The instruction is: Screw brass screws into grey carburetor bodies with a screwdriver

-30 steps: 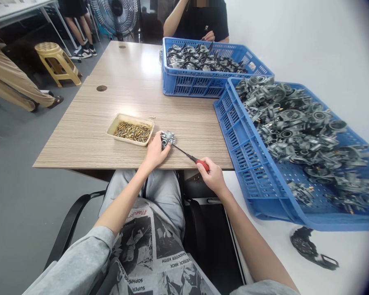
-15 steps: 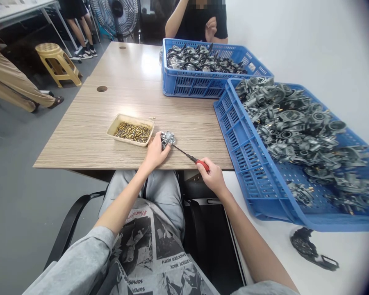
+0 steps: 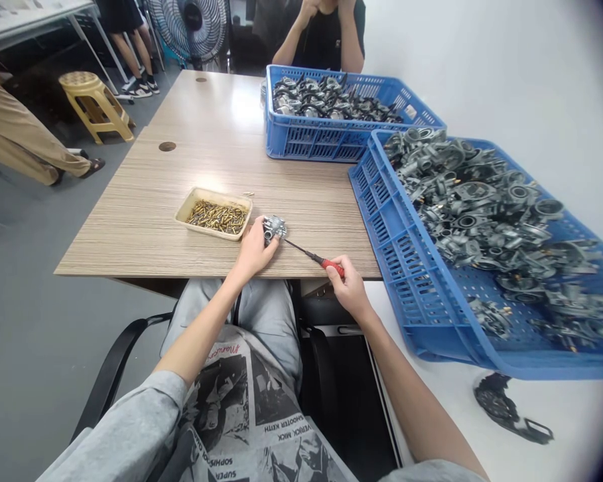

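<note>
My left hand (image 3: 255, 249) is closed around a small grey metal carburetor body (image 3: 275, 228), holding it on the table near the front edge. In my right hand (image 3: 348, 288) is a screwdriver (image 3: 333, 268) with a red handle and a long dark shaft. Its tip meets the right side of the carburetor body; the exact contact spot is too small to make out. Just left of my left hand sits a cream plastic tub (image 3: 181, 215) holding many small brass pieces (image 3: 216, 216). One loose brass piece (image 3: 248, 194) lies behind the tub.
On the right, a blue crate (image 3: 407, 281) holds heaped metal carburetor bodies (image 3: 477, 194). Another blue crate (image 3: 301, 142) with similar parts stands at the back. Beyond it sits a person (image 3: 326, 40) with raised hands. A black strap-like object (image 3: 507, 408) lies at lower right.
My hands hold nearly the same pose, with my right fingers slightly shifted on the screwdriver handle. The person across the table has raised both hands higher.
</note>
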`<state>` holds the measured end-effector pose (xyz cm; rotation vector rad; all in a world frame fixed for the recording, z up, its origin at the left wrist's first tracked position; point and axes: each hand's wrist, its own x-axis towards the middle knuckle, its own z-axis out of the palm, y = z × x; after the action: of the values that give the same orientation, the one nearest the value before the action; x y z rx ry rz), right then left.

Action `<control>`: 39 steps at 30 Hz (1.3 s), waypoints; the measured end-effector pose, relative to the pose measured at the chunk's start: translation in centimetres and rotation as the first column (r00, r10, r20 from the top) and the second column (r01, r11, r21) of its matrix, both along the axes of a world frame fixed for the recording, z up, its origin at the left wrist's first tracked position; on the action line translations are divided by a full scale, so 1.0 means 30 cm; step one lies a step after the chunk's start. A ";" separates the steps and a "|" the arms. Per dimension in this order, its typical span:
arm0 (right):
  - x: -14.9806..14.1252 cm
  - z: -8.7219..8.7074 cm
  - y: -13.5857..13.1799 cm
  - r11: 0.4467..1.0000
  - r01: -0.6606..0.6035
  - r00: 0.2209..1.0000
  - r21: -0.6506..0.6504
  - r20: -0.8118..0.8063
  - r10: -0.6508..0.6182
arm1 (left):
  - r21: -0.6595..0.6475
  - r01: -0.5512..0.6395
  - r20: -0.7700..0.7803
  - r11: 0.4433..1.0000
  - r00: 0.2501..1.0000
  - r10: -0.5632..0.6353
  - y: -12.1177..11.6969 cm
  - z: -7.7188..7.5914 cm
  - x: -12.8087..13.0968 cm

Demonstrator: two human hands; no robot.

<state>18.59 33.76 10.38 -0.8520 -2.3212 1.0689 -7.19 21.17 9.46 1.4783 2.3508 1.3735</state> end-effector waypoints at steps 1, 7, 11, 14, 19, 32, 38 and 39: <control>0.000 0.001 0.000 1.000 -0.002 1.000 0.003 -0.001 0.002 | 0.001 -0.001 0.000 1.000 1.000 0.001 0.000 -0.001 0.000; 0.000 0.007 -0.006 1.000 -0.013 1.000 -0.010 -0.013 0.013 | 0.002 0.000 -0.009 1.000 1.000 0.000 0.002 -0.005 -0.003; 0.002 0.000 -0.002 1.000 0.002 1.000 -0.027 -0.012 -0.002 | -0.007 -0.005 -0.010 1.000 1.000 0.005 0.001 -0.001 0.000; 0.000 0.000 0.000 1.000 0.001 1.000 -0.006 -0.011 -0.001 | -0.003 -0.007 -0.010 1.000 1.000 0.007 0.000 0.002 0.002; -0.003 0.007 -0.005 1.000 -0.013 1.000 -0.024 -0.028 0.012 | 0.006 -0.007 -0.014 1.000 1.000 0.007 0.001 0.002 0.003; -0.002 -0.005 0.004 1.000 0.014 1.000 -0.016 -0.011 -0.014 | -0.008 -0.011 -0.012 1.000 1.000 0.011 0.001 0.005 0.003; 0.000 -0.008 0.012 1.000 0.010 1.000 -0.004 -0.009 -0.010 | -0.014 -0.012 -0.013 1.000 1.000 0.012 0.000 0.004 0.000; 0.000 -0.007 0.013 1.000 0.011 1.000 0.000 -0.012 -0.011 | -0.017 -0.011 -0.012 1.000 1.000 0.011 0.000 0.004 0.000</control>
<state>18.59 34.14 10.18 -0.8547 -2.3041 1.0665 -7.18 21.17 9.57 1.4757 2.3752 1.3480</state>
